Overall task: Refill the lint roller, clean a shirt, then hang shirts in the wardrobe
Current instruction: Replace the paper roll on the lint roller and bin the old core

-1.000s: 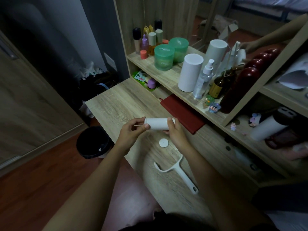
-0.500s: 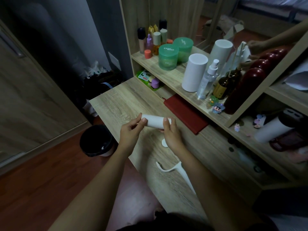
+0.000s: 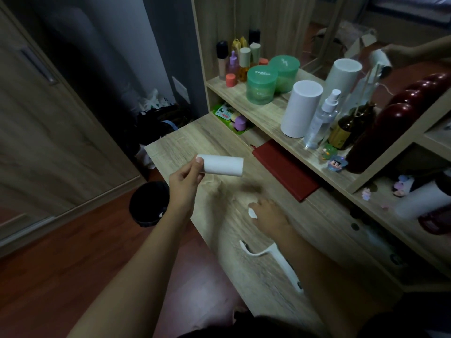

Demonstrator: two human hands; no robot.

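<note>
The roll is white, as is the roller handle. The table shows pale wood grain. The notebook is dark red, the jars green, the bin black.

Left hand up, fingers pinching roll, right hand low, palm down, blurred

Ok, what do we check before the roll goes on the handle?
1. Roll in hand: ok, the left hand pinches one end.
2. Handle ready: ok, it lies on the desk beside the right arm.
3. Right hand free: cannot tell, its blurred fingers are at the cap.
4. Roll's core open: cannot tell, the ends hardly show.
</note>
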